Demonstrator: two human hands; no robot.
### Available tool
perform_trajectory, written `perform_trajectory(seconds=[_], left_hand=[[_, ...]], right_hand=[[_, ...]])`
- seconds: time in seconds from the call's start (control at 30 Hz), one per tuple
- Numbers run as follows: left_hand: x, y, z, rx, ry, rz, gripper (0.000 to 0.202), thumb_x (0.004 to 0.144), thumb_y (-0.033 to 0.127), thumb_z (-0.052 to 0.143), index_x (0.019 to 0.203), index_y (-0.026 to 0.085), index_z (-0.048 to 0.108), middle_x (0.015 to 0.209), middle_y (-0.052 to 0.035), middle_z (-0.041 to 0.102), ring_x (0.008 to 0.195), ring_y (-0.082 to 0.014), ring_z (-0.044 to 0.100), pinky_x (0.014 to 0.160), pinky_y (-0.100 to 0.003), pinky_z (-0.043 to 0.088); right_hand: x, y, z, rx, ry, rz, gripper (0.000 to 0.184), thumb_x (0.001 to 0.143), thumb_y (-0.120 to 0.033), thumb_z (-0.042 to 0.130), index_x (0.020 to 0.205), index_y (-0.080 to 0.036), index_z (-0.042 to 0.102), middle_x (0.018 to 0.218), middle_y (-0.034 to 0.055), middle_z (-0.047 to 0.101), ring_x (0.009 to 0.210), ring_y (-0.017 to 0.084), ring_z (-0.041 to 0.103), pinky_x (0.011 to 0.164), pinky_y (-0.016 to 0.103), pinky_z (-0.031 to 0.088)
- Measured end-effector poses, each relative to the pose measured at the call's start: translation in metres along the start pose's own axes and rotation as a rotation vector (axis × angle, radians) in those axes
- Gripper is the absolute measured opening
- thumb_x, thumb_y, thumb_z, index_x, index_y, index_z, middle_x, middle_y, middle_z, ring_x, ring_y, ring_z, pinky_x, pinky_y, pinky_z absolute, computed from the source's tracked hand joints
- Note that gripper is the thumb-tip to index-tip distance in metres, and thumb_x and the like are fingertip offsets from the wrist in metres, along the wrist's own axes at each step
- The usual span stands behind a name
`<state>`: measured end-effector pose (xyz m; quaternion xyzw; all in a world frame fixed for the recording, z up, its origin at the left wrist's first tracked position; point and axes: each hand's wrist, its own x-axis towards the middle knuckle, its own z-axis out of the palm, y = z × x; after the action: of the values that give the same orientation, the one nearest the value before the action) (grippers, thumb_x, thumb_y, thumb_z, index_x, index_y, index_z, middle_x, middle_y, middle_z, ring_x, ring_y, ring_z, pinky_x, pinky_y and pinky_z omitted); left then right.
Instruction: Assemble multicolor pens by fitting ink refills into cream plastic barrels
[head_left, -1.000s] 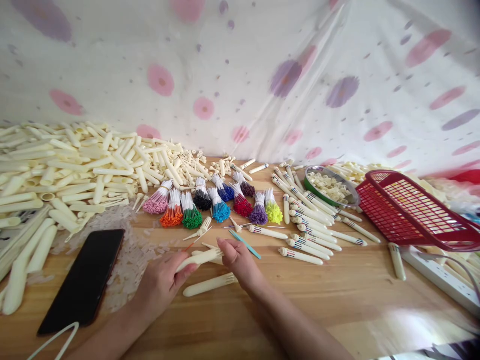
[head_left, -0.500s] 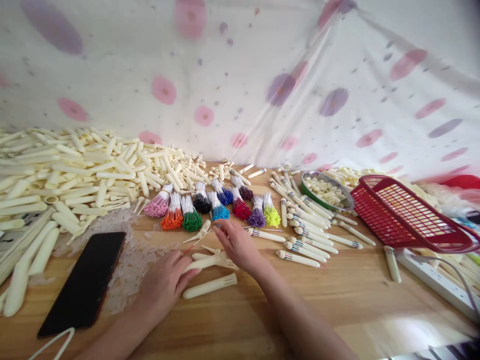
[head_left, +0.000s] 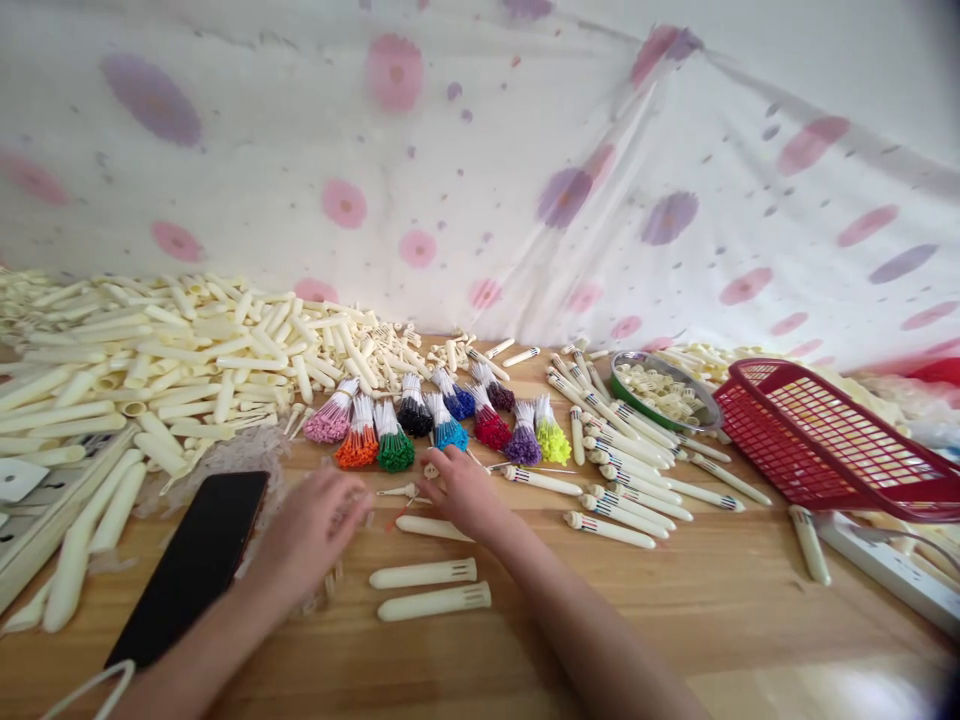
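Observation:
My right hand (head_left: 465,492) is closed at the fingertips around a small cream pen part (head_left: 405,490), just in front of the light blue refill bundle (head_left: 448,428). A thin orange refill (head_left: 393,516) shows faintly below that part. My left hand (head_left: 319,520) hovers over the table's left middle, smeared by motion; its grip is unclear. Between my forearms lie cream slotted pen barrels: one barrel (head_left: 431,527) partly behind my right hand, another barrel (head_left: 422,573), and the nearest barrel (head_left: 435,601). Behind stand bundles of coloured refills, including an orange bundle (head_left: 358,440) and a green bundle (head_left: 394,445).
A large heap of cream barrels (head_left: 172,350) fills the back left. A black phone (head_left: 191,570) lies left over small clear pieces. Pens with coloured slots (head_left: 619,505) lie right, near a green-rimmed bowl (head_left: 637,400), a red basket (head_left: 817,440) and a power strip (head_left: 892,580).
My left hand has drawn back up and left from the barrels. Several barrels now lie apart, side by side, where they were bunched under my hands. The view has shifted slightly.

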<state>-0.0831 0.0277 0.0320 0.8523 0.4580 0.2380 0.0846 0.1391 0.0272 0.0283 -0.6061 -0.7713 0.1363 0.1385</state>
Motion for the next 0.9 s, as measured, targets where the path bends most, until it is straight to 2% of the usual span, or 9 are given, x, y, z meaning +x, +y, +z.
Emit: perform_trajectory(seconds=[0.1,0.17,0.27,0.33,0.43,0.57,0.73,0.8,0.9], left_hand=[[0.016,-0.057,-0.04,0.191,0.147,-0.145,0.022,0.083,0.033,0.042,0.09,0.02,0.059,0.084,-0.0025,0.058,0.082,-0.024,0.057,0.068,-0.034,0.045],[0.018,-0.095,-0.055,0.256,0.228,-0.195,0.025,0.08,0.031,0.041,0.093,0.022,0.06,0.079,0.0001,0.055,0.082,-0.0245,0.057,0.071,-0.035,0.044],[0.015,-0.134,-0.06,0.304,0.269,-0.182,0.022,0.074,0.036,0.045,0.079,0.023,0.062,0.066,0.0017,0.054,0.076,-0.0222,0.058,0.069,-0.033,0.044],[0.015,-0.141,-0.058,0.35,0.254,-0.173,0.019,0.074,0.034,0.046,0.073,0.022,0.06,0.065,0.0007,0.056,0.079,-0.0229,0.059,0.073,-0.035,0.046],[0.021,-0.121,-0.059,0.361,0.262,-0.211,0.02,0.081,0.032,0.042,0.08,0.022,0.058,0.08,-0.0025,0.06,0.093,-0.0271,0.058,0.084,-0.043,0.045],[0.023,-0.055,-0.049,0.128,0.221,-0.159,0.024,0.087,0.029,0.039,0.103,0.017,0.051,0.111,-0.0068,0.055,0.113,-0.0278,0.049,0.098,-0.045,0.037],[0.004,0.018,0.002,-0.34,-0.007,0.09,0.014,0.086,0.027,0.046,0.098,0.022,0.052,0.098,-0.0039,0.064,0.099,-0.0191,0.059,0.083,-0.031,0.049],[-0.004,0.03,0.016,-0.434,-0.049,0.109,0.014,0.086,0.026,0.048,0.099,0.023,0.052,0.094,-0.0041,0.065,0.091,-0.0178,0.062,0.076,-0.027,0.051],[-0.009,0.033,0.022,-0.49,-0.094,0.16,0.017,0.087,0.026,0.048,0.103,0.023,0.053,0.091,-0.0035,0.067,0.084,-0.0167,0.064,0.072,-0.025,0.051]], right_hand=[[-0.014,0.005,-0.006,0.131,0.098,0.004,0.021,0.082,-0.031,0.056,0.1,-0.021,0.054,0.09,0.0041,0.055,0.073,0.016,0.053,0.065,0.026,0.039],[-0.025,0.007,-0.01,0.232,0.131,-0.002,0.016,0.083,-0.028,0.054,0.097,-0.02,0.052,0.088,0.0034,0.055,0.067,0.014,0.051,0.063,0.026,0.039],[-0.039,0.009,-0.011,0.345,0.155,-0.017,0.009,0.085,-0.024,0.05,0.093,-0.019,0.05,0.084,0.0025,0.054,0.064,0.013,0.05,0.061,0.025,0.04],[-0.045,0.01,-0.01,0.384,0.164,-0.016,0.008,0.086,-0.024,0.048,0.093,-0.019,0.05,0.082,0.0019,0.054,0.063,0.012,0.049,0.061,0.024,0.04],[-0.049,0.009,-0.007,0.444,0.187,-0.008,0.013,0.088,-0.027,0.044,0.096,-0.019,0.051,0.076,0.0004,0.052,0.063,0.012,0.048,0.06,0.024,0.039],[-0.05,0.007,-0.005,0.579,0.245,0.019,0.023,0.089,-0.031,0.042,0.106,-0.018,0.05,0.069,-0.0011,0.05,0.062,0.012,0.048,0.058,0.023,0.04],[-0.06,0.0,-0.011,0.892,0.085,-0.037,0.03,0.092,-0.039,0.038,0.111,-0.02,0.05,0.077,0.0014,0.051,0.066,0.012,0.05,0.062,0.024,0.043],[-0.064,-0.001,-0.015,0.993,0.0,-0.056,0.034,0.092,-0.042,0.034,0.112,-0.02,0.049,0.074,0.0008,0.05,0.065,0.011,0.05,0.061,0.024,0.044],[-0.066,-0.002,-0.019,0.901,-0.022,-0.12,0.03,0.092,-0.039,0.035,0.11,-0.019,0.05,0.081,0.0029,0.053,0.07,0.012,0.051,0.063,0.024,0.044]])
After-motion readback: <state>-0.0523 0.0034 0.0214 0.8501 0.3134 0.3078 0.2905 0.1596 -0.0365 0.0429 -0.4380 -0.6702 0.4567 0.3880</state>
